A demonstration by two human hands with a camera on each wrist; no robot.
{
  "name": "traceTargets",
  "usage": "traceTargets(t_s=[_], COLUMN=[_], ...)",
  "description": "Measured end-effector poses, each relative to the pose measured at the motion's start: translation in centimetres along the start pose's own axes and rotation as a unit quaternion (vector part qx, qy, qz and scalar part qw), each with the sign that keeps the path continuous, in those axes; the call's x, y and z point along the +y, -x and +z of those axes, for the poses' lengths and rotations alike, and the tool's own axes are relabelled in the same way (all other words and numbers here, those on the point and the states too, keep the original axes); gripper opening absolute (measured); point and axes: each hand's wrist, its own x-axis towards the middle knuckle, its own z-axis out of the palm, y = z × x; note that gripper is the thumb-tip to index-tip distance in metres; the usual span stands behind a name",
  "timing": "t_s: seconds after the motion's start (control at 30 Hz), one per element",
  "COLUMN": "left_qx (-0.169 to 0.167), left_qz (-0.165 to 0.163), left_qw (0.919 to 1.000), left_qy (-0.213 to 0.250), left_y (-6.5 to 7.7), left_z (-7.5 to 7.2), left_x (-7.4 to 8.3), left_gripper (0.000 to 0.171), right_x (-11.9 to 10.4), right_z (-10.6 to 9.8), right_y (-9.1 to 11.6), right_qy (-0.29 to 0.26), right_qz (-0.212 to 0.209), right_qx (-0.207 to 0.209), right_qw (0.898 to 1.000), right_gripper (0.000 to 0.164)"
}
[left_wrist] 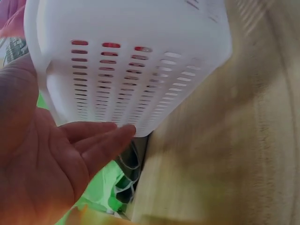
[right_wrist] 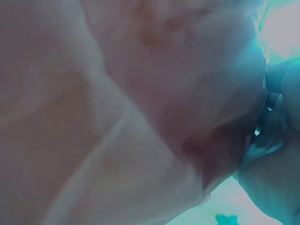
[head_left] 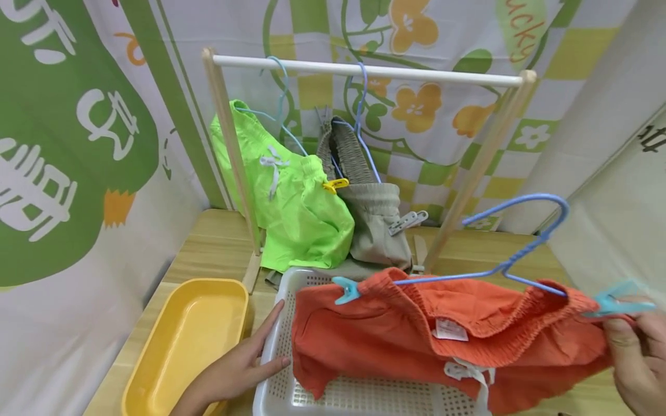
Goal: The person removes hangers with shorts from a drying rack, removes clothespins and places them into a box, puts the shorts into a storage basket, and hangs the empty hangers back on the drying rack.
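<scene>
Two hands are seen at work around a pair of orange shorts (head_left: pixel 374 341), which is hung on a blue hanger (head_left: pixel 503 267) and held above a white perforated basket (head_left: pixel 277 334), part of whose interior is covered by the cloth. By the right hand (head_left: pixel 640 352) the right end of the waistband is pinched, fingers narrowed on the cloth just beside a turquoise clip (head_left: pixel 619 299); whether the clip is gripped too cannot be told, as the right wrist view is blurred. Near the other end of the waistband a second turquoise clip (head_left: pixel 346 290) is fastened. By the left hand (head_left: pixel 244 364) the basket's left side is touched, the fingers laid nearly straight along the outer wall and the thumb parted from them at the rim. A white label and a white drawstring are shown at the waistband. To the left of the basket a yellow tray (head_left: pixel 192 341) is set on the wooden table (head_left: pixel 218 242). Behind, from the white rod (head_left: pixel 447 75) of a rack, green shorts (head_left: pixel 307 214) and a grey garment (head_left: pixel 380 242) are hung on hangers, a yellow clip (head_left: pixel 335 185) being attached to the former and a grey clip (head_left: pixel 408 222) to the latter.
</scene>
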Motion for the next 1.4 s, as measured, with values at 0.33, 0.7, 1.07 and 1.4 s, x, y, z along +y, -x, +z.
traceTargets(t_s=[0.33, 0.7, 1.07, 1.4], left_qx=[0.029, 0.156, 0.242, 0.228], left_qz=[0.054, 0.205, 0.292, 0.237], left_qw=[0.9925, 0.9661, 0.9252, 0.943], left_qy=[-0.106, 0.017, 0.016, -0.052], left_y=[0.4, 0.4, -0.8, -0.9], left_z=[-2.3, -4.1, -3.7, -3.7], left_x=[1.5, 5.5, 6.2, 5.9], left_gripper=[0.091, 0.067, 0.043, 0.037], right_x=[-2.3, -2.5, -1.8, -1.7], right_z=[4.2, 7.2, 8.2, 8.4], right_y=[-1.4, -2.3, -1.0, -0.4], right_qy=[-0.069, -0.076, -0.072, -0.054], right_qz=[0.001, -0.004, 0.017, 0.031], right_qx=[-0.058, -0.094, -0.121, -0.142], right_qw=[0.996, 0.993, 0.99, 0.988], right_gripper=[0.017, 0.014, 0.017, 0.024])
